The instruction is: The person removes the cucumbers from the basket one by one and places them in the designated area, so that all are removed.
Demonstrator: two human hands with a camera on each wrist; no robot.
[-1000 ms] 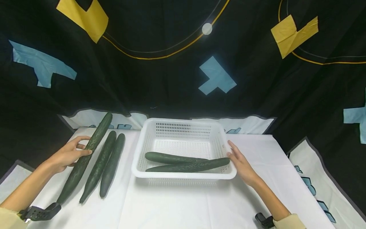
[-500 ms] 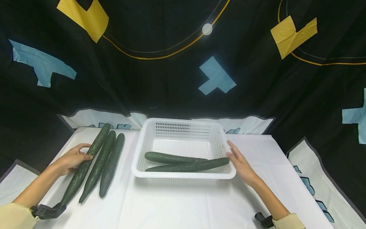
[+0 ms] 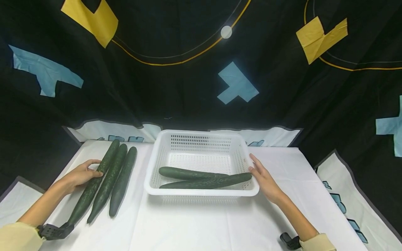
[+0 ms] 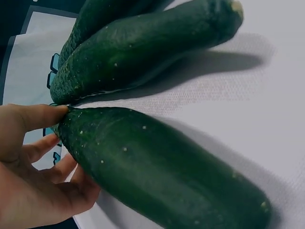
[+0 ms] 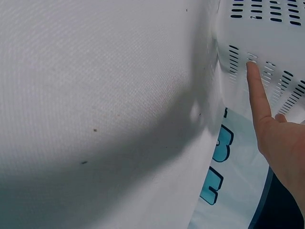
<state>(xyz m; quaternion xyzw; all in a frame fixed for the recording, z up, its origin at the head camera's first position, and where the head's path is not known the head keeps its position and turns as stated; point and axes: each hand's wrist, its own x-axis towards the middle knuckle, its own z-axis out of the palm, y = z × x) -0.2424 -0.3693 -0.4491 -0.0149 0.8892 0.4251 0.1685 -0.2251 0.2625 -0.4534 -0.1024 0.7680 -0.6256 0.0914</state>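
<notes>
In the head view, my left hand (image 3: 81, 174) holds the leftmost cucumber (image 3: 94, 186) at its middle, thumb on one side and fingers on the other. The left wrist view shows the thumb and fingertips on this cucumber (image 4: 143, 162). Right beside it on the table lie a second cucumber (image 3: 108, 181) and a third cucumber (image 3: 123, 181). My right hand (image 3: 266, 181) rests against the right side of a white plastic basket (image 3: 201, 192); in the right wrist view its index finger lies straight along the slotted wall (image 5: 281, 43). Two cucumbers (image 3: 207, 182) lie inside the basket near its front.
A white cloth covers the table (image 3: 188, 223). Behind it hangs a black cloth (image 3: 176, 94) with yellow and blue patches. White cloth edging with blue shapes (image 3: 337, 202) runs along the sides and back. Both wrists wear a black strap (image 3: 56, 230).
My left hand has moved the leftmost cucumber down and to the right, so it now lies close against the second one. My right hand and the basket have stayed in place.
</notes>
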